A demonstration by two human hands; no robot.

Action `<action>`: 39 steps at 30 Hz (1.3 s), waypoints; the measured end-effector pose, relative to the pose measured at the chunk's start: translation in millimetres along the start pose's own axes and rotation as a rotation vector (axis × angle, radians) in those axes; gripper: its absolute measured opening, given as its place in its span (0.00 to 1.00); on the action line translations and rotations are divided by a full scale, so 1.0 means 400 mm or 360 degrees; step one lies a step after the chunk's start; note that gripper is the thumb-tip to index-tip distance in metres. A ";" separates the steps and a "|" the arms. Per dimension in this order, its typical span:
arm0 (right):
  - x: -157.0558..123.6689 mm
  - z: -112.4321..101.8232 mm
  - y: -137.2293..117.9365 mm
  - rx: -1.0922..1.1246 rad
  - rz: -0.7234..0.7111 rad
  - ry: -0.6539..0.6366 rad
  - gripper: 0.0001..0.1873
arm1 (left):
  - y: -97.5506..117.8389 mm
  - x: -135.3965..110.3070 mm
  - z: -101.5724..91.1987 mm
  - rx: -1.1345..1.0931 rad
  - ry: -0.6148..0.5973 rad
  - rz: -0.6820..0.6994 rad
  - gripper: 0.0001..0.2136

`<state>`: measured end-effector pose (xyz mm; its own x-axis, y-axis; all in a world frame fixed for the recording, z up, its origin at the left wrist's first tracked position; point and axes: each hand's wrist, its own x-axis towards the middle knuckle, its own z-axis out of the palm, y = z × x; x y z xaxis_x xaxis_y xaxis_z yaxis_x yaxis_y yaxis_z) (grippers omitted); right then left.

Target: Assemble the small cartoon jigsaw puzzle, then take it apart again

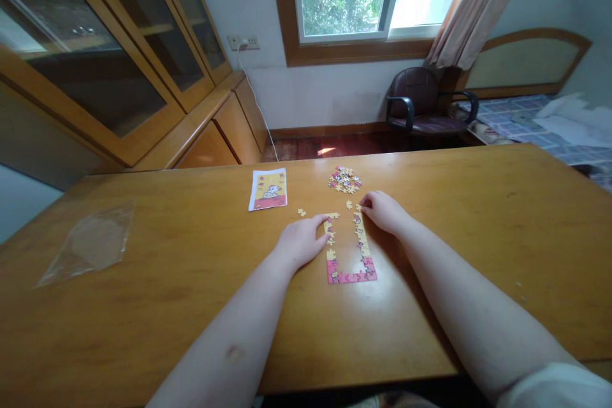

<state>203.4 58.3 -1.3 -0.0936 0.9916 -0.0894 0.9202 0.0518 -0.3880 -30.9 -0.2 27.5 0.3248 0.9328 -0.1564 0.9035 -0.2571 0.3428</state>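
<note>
A partly joined jigsaw frame [351, 277], yellow on top and pink at the bottom, lies on the wooden table [191, 306]. My left hand [301, 242] rests beside the frame's left strip, fingers curled with the tips touching its upper pieces. My right hand [382, 209] sits at the top of the right strip, fingertips pinched on a small puzzle piece [359, 207]. A heap of loose pieces [345, 179] lies just beyond the hands. One stray piece [301, 211] lies left of the frame.
A picture card [268, 189] showing the puzzle image lies to the left of the heap. A clear plastic bag [88, 242] lies at the table's left. Beyond the table are a wooden cabinet [143, 64], a dark armchair [421, 102], a window and a bed.
</note>
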 end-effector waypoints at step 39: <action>0.007 0.029 -0.011 0.0358 -0.0210 0.0200 0.06 | -0.004 0.001 0.001 0.0006 -0.0012 0.0004 0.21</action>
<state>194.6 59.3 -10.5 -0.1464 0.9856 0.0841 0.7945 0.1678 -0.5836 -32.0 0.4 26.5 0.3292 0.9302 -0.1623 0.9036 -0.2605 0.3400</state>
